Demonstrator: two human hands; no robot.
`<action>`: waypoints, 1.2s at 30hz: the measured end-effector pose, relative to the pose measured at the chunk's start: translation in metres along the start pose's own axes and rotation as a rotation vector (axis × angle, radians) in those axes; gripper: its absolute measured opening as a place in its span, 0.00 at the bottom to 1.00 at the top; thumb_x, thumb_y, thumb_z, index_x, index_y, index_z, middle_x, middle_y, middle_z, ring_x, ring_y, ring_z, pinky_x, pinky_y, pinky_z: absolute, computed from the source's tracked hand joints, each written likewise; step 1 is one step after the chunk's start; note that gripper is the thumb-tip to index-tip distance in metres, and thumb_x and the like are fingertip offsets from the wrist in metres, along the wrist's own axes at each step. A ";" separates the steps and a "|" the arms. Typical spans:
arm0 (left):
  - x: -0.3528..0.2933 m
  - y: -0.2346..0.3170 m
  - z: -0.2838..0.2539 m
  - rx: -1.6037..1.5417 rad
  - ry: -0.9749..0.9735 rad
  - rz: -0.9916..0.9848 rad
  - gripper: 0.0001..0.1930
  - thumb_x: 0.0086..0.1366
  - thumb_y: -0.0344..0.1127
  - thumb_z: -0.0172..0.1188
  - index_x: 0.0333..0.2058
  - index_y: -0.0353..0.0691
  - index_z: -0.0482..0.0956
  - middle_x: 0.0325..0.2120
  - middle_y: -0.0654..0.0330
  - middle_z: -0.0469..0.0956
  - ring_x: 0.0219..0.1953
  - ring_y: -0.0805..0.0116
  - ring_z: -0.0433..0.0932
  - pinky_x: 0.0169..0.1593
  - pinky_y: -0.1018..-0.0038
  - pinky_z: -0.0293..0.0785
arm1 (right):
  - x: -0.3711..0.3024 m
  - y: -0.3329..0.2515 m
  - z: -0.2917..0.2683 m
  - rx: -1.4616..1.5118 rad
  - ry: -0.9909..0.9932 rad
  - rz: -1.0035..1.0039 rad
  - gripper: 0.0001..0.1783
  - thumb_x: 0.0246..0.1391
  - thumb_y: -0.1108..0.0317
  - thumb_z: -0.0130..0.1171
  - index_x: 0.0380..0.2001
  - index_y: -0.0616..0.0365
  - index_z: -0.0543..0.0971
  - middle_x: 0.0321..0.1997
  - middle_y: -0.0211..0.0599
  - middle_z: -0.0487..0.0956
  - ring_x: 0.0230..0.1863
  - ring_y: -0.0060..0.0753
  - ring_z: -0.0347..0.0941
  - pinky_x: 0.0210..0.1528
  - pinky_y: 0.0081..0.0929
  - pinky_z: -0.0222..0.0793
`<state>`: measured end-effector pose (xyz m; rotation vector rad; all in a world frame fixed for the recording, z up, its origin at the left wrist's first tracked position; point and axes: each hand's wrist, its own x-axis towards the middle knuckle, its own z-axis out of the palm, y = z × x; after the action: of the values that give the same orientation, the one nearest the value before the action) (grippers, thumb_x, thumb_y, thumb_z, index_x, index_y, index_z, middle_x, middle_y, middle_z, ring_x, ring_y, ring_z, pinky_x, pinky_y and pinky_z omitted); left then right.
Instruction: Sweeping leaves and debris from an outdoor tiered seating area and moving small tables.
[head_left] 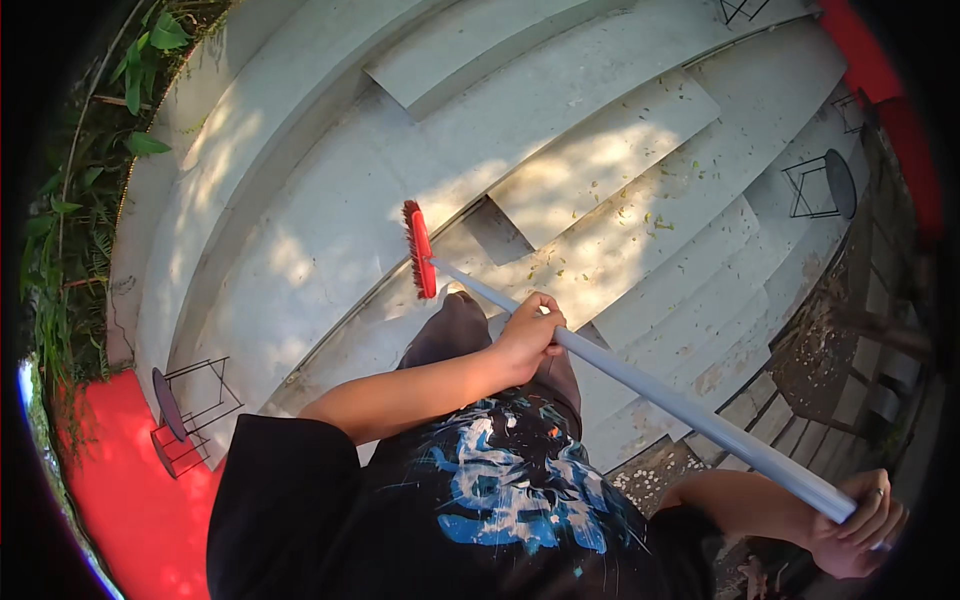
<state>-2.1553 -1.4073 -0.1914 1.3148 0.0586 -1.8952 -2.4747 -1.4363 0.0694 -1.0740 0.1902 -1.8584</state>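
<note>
A push broom with a long silver-grey pole slants across the view from the lower right toward the centre. Its red head has dark red bristles facing left, beside the edge of a pale concrete step. My left hand is closed round the pole partway along, in front of my body. At the pole's near end, low on the right, my right hand wraps its fingers round the tip. Whether the bristles touch the concrete, I cannot tell.
Curved, pale concrete steps fill the middle, with scattered dry leaves to the right. Small round folding tables stand at left and right. Green plants edge the far left, above a red surface. Pebbles lie near my right arm.
</note>
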 end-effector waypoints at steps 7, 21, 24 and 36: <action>0.013 0.056 -0.173 -0.003 0.672 0.360 0.10 0.53 0.25 0.48 0.33 0.47 0.63 0.26 0.62 0.65 0.25 0.71 0.64 0.21 0.77 0.60 | -0.087 0.204 0.032 0.165 0.213 0.301 0.11 0.54 0.60 0.42 0.25 0.54 0.62 0.16 0.27 0.60 0.14 0.19 0.52 0.19 0.21 0.55; 0.131 0.092 -0.096 0.087 0.411 0.323 0.13 0.51 0.19 0.40 0.35 0.39 0.67 0.31 0.51 0.67 0.20 0.62 0.74 0.20 0.67 0.72 | -0.117 0.159 0.065 -0.137 0.012 0.201 0.24 0.52 0.45 0.50 0.18 0.50 0.57 0.15 0.22 0.53 0.18 0.20 0.51 0.27 0.23 0.51; 0.125 0.036 -0.005 0.180 0.336 0.335 0.13 0.49 0.19 0.39 0.31 0.41 0.67 0.23 0.55 0.67 0.19 0.67 0.72 0.18 0.72 0.66 | -0.086 0.094 0.049 0.001 -0.041 -0.014 0.20 0.52 0.53 0.48 0.16 0.50 0.57 0.13 0.23 0.54 0.16 0.19 0.49 0.24 0.20 0.48; 0.084 0.062 0.062 0.226 0.156 0.510 0.18 0.46 0.16 0.43 0.35 0.45 0.65 0.30 0.58 0.56 0.21 0.72 0.67 0.22 0.74 0.58 | -0.086 0.033 0.046 -0.100 0.055 -0.233 0.22 0.54 0.49 0.41 0.18 0.55 0.69 0.11 0.23 0.61 0.09 0.18 0.50 0.15 0.17 0.48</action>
<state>-2.1741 -1.5259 -0.2067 1.4593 -0.3871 -1.3925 -2.4050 -1.3725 0.0281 -1.1541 0.1978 -2.1074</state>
